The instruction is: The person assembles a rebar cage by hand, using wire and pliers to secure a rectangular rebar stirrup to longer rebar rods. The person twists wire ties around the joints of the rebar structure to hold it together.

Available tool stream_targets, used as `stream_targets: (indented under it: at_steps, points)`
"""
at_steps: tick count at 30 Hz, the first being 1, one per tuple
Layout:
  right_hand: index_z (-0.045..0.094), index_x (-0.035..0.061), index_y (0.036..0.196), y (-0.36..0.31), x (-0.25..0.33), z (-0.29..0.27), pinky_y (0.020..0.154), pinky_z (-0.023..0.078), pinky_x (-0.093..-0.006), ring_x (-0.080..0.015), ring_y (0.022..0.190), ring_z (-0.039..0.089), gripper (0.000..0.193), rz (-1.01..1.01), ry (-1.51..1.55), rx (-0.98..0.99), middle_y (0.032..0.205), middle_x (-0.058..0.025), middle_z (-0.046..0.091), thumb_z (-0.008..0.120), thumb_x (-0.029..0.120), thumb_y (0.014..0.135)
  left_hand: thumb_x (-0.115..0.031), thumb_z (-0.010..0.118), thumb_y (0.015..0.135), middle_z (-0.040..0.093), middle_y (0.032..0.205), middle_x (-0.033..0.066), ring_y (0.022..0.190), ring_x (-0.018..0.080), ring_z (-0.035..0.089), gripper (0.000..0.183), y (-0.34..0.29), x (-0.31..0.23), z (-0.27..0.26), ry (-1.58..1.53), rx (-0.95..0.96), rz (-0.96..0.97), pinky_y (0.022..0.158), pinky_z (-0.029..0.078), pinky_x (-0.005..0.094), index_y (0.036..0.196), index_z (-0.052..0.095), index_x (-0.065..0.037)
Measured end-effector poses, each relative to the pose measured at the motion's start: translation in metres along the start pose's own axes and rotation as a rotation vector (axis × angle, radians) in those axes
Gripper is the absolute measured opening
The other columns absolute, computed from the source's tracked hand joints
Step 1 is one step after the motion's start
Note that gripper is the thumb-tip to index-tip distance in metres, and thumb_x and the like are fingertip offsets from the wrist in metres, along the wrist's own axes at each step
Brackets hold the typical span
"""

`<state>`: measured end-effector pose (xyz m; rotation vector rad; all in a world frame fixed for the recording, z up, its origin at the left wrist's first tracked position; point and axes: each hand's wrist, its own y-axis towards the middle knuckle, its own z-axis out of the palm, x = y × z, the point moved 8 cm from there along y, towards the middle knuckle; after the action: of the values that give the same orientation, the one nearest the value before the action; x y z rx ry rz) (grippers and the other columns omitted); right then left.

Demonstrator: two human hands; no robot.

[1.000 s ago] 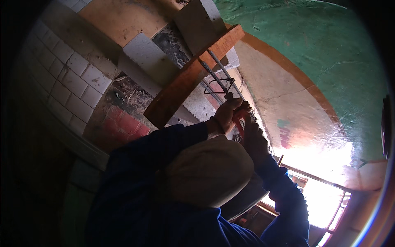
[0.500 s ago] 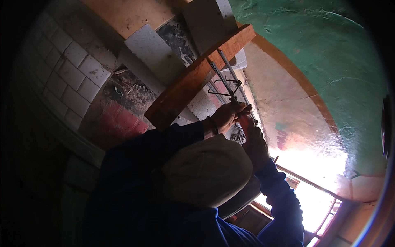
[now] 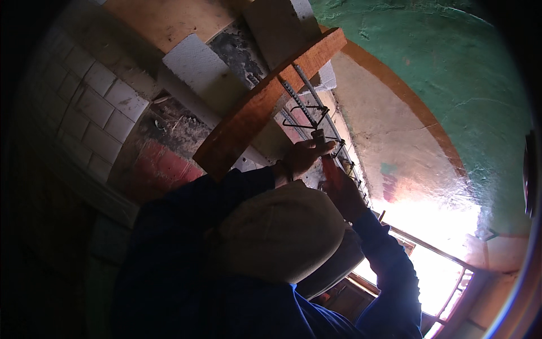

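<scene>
Past a pale cap (image 3: 276, 240), the right hand (image 3: 345, 195) grips a red-handled tool (image 3: 330, 168), its left counterpart, the left hand (image 3: 305, 157), curled beside the tool's upper end, its exact hold lost in shadow. Steel bars (image 3: 299, 97) slant from upper left to lower right, a bent wire stirrup (image 3: 315, 126) nearer the left; beyond, a wooden plank (image 3: 254, 107) meets them before white blocks (image 3: 195, 59) and a green wall (image 3: 418, 62).

Head-worn fisheye — facing down, wide, near left hand (image 3: 304, 157), right hand (image 3: 344, 193)
</scene>
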<state>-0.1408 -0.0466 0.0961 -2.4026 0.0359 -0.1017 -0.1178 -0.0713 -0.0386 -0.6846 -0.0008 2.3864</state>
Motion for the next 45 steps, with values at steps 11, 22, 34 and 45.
stream_targets:
  at_steps: [11, 22, 34, 45]
  points:
    - [0.037, 0.0003, 0.135, -0.040, 0.019, -0.034, 0.076, 0.051, -0.0351, -0.0223, 0.094, 0.061, 0.067, -0.020, -0.179, -0.067, 0.107, -0.0140, 0.058, 0.069, 0.020, 0.080, -0.046, 0.056, 0.093, 0.067, 0.086, 0.0055, 0.079, 0.0165, 0.063, 0.039, -0.016, -0.014, 0.035, -0.416, 0.011, -0.050, 0.072, 0.049, 0.0326, 0.094, 0.062, -0.007]
    - [0.031, -0.0018, 0.137, -0.033, -0.003, -0.031, 0.076, 0.049, -0.0498, -0.0393, 0.091, 0.055, 0.069, -0.083, -0.345, -0.141, 0.105, -0.0210, 0.049, 0.057, 0.001, 0.074, -0.035, 0.038, 0.100, 0.068, 0.098, 0.0098, 0.104, 0.0189, 0.058, 0.041, -0.016, -0.020, 0.045, -0.377, 0.247, 0.021, 0.095, 0.038, 0.0406, 0.095, 0.066, -0.005]
    - [0.045, 0.0070, 0.113, 0.010, -0.054, -0.024, 0.071, 0.048, -0.0522, -0.0447, 0.089, 0.058, 0.040, -0.143, -0.293, -0.415, 0.100, -0.0192, 0.056, 0.052, -0.007, 0.075, -0.050, 0.061, 0.090, 0.059, 0.107, 0.0048, 0.093, 0.0118, 0.058, 0.051, 0.008, 0.001, 0.019, -0.104, 0.132, 0.121, 0.081, 0.050, 0.0282, 0.117, 0.057, -0.007]
    - [0.050, 0.0037, 0.124, -0.031, -0.021, 0.035, 0.077, 0.051, -0.0302, -0.0151, 0.085, 0.061, 0.033, 0.226, 1.239, 0.405, 0.098, -0.0050, 0.060, 0.058, 0.017, 0.094, -0.043, 0.064, 0.088, 0.066, 0.096, 0.0127, 0.089, 0.0195, 0.063, 0.041, -0.030, -0.030, 0.038, -0.464, 0.027, 0.015, 0.089, 0.045, 0.0386, 0.095, 0.058, -0.002]
